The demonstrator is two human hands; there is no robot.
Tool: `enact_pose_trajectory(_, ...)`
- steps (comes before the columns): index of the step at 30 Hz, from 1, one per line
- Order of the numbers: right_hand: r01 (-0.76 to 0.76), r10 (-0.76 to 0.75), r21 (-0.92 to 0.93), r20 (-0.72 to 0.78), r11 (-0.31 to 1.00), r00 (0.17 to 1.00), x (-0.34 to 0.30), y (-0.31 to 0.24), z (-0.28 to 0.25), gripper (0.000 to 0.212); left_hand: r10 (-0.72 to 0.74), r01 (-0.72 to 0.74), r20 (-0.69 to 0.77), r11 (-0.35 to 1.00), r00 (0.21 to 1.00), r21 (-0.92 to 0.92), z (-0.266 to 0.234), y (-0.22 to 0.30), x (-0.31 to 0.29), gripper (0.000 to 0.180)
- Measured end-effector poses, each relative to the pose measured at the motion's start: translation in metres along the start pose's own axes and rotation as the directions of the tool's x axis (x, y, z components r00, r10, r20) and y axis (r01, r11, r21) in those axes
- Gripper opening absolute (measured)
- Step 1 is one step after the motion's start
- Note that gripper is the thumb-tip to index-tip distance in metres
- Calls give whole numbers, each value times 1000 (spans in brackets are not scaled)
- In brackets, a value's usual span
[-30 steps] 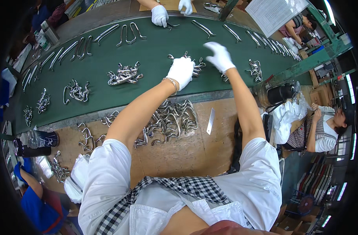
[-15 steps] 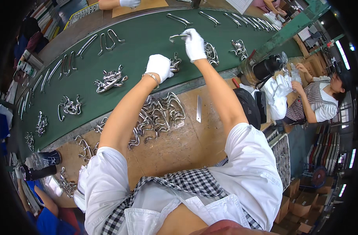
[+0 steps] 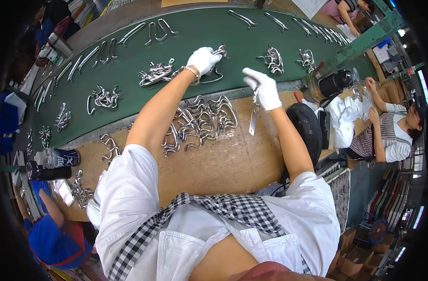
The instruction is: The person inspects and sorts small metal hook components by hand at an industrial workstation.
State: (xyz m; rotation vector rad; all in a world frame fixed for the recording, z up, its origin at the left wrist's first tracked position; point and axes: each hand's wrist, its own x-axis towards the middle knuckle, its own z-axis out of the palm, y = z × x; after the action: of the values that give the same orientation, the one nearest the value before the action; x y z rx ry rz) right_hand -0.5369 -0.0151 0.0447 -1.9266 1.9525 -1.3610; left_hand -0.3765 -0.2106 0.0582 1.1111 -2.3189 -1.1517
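Observation:
My left hand (image 3: 204, 62), in a white glove, is closed around bent chrome metal pieces (image 3: 219, 52) above the green work surface. A curved chrome rod (image 3: 213, 77) shows just below this hand. My right hand (image 3: 264, 89), also gloved, is over the near edge of the green surface, one finger stretched leftward. A small shiny metal piece (image 3: 255, 99) hangs from its curled fingers, whose grip is partly hidden. Under that piece a flat metal strip (image 3: 252, 124) lies on the brown board. Left of my left hand is a heap of chrome pieces (image 3: 157, 74).
More bent chrome pieces (image 3: 209, 117) lie on the brown board (image 3: 223, 161). Rods and piles line the green surface (image 3: 129, 61). Dark bottles (image 3: 59, 158), a black bag (image 3: 302, 126) and a jug (image 3: 333, 84) flank me. A co-worker (image 3: 387, 126) sits at the right.
My right hand has come down and nearer from over the green surface; the bent rod it held has left it. My left hand now grips chrome pieces higher up. The whole view has shifted.

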Motion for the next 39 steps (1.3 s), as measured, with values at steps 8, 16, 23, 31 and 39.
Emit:
enact_pose_trajectory(8, 277, -5, -397, 563, 875, 826, 55, -8, 52, 20, -68, 39, -34, 843, 997, -536, -53, -8, -32, 20)
enact_pose_trajectory(16, 214, -191, -342, 98, 915, 977, 31, -43, 20, 15, -87, 128, 117, 906, 989, -403, -93, 12, -157, 19)
enact_pose_trajectory(23, 39, -66, 283, 88, 958, 994, -63, -148, 1, 25, -179, 310, 370, 892, 911, -330, -70, 14, -286, 21)
enact_pose_trajectory(31, -193, 102, 213, 378, 958, 920, -180, -188, 54, 46, -227, 369, 374, 854, 899, -368, 4, -14, -354, 21)
enact_pose_trajectory(39, 119, -126, 44, 241, 992, 962, -185, -166, 67, 40, -127, 300, 383, 849, 915, -435, 21, -17, -370, 33)
